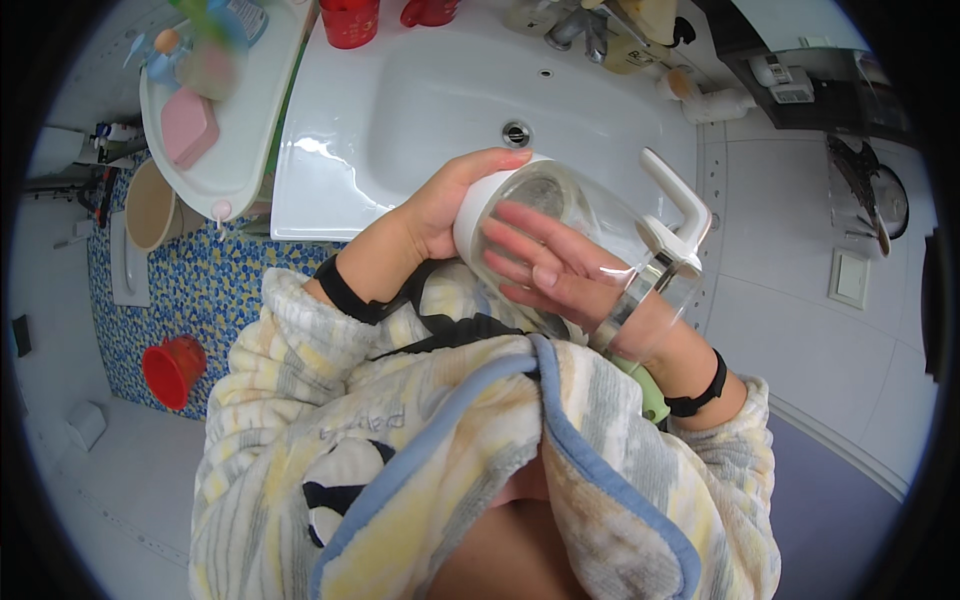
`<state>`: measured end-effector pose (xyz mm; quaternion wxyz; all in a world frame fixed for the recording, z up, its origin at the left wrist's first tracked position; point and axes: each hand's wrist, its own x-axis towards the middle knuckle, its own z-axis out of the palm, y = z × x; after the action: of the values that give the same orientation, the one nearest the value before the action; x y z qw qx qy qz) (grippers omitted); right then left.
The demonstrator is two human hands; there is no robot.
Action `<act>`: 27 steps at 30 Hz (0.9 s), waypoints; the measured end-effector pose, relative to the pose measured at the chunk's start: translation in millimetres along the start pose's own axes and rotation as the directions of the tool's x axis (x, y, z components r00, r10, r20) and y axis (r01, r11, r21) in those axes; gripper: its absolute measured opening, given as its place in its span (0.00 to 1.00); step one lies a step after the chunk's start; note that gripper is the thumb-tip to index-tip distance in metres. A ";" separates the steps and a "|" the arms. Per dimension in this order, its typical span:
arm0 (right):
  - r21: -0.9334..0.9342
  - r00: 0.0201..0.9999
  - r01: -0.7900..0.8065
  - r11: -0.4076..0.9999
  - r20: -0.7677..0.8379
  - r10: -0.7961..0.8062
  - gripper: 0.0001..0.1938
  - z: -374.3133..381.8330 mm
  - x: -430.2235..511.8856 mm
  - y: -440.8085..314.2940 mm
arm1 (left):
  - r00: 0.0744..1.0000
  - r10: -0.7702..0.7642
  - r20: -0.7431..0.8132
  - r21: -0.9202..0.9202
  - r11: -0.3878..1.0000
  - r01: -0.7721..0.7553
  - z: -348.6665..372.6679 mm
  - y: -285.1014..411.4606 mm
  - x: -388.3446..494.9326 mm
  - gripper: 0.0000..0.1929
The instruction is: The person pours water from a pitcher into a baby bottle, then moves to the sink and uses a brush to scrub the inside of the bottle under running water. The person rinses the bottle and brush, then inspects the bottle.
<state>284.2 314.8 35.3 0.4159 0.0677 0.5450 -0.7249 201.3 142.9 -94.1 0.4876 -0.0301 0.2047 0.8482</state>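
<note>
Above the sink's front edge, a clear jug (604, 199) lies tilted, with a white base, a metal neck band and a white handle. My left hand (439, 202) grips the jug's white base, thumb along its rim. Through the clear wall I see my right hand (559, 259), fingers spread and thumb bent across. Whether it is inside the jug or behind it I cannot tell. The neck band crosses near my right wrist. Below that wrist a green handle (646, 391) with a hanging hole sticks out; its other end is hidden.
Beyond the jug are the white sink (442, 97), its drain (516, 134) and the faucet (585, 34). Red cups (349, 22) stand on the rim. At left, a white shelf (232, 161) holds a pink box (187, 127). A red bucket (174, 371) is on the floor.
</note>
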 end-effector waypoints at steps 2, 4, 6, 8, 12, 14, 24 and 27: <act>-0.067 0.996 0.009 0.998 0.093 -0.002 0.35 -4.9 3.5 6.4 | 1.000 -0.008 -0.002 0.003 1.000 0.008 -1.6 0.6 0.2 0.19; -0.130 0.990 0.036 0.991 0.142 -0.017 0.32 -9.7 5.3 11.5 | 1.000 -0.011 0.000 -0.003 1.000 0.011 -4.1 0.4 1.0 0.20; -0.303 0.982 0.062 0.951 0.189 -0.003 0.29 -14.8 8.4 12.4 | 1.000 -0.008 -0.015 -0.009 1.000 0.008 -7.0 -0.5 2.3 0.20; -0.578 0.980 0.039 0.815 0.183 0.083 0.27 -19.1 10.9 7.4 | 1.000 -0.024 -0.003 -0.048 0.999 0.024 -10.4 -1.5 3.0 0.20; -0.780 0.999 0.022 0.625 0.041 0.016 0.24 -19.6 2.2 -16.9 | 0.999 -0.034 -0.040 -0.090 0.995 0.030 -15.9 -0.8 5.9 0.21; -0.826 0.989 0.081 0.558 -0.002 -0.147 0.24 -18.3 -9.1 -34.4 | 0.998 -0.050 -0.028 -0.167 0.985 0.045 -18.0 1.1 3.2 0.23; -0.783 0.995 0.053 0.620 0.094 0.033 0.27 -28.4 5.3 -43.2 | 0.996 -0.086 -0.017 -0.123 0.989 0.083 -15.2 15.6 0.7 0.27; -0.572 0.979 0.183 0.799 0.178 -0.097 0.29 -34.9 16.3 -30.8 | 0.998 -0.070 0.009 -0.122 0.990 0.070 -12.7 16.5 -1.5 0.25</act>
<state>240.4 337.5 35.1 0.3986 -0.1550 0.7148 -0.5534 186.3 129.7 -100.1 0.5148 -0.0651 0.1503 0.8415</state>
